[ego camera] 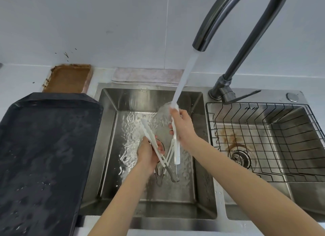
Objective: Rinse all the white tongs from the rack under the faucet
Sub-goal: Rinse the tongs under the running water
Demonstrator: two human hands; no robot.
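So we've got both hands in the sink [109,147] mid-frame. Right hand [182,128] grips one white tong [176,147] upright, top end in the faucet [200,45] stream; left hand [149,151] clutches another pair [151,139] angled up-left, waiting just beside.

bright even light, glare on wet sink [198,165] (edges bowed, slightly soft)

Brushed steel sink [107,130] — smooth white plastic tongs [176,147], wet matt black tray [44,147].
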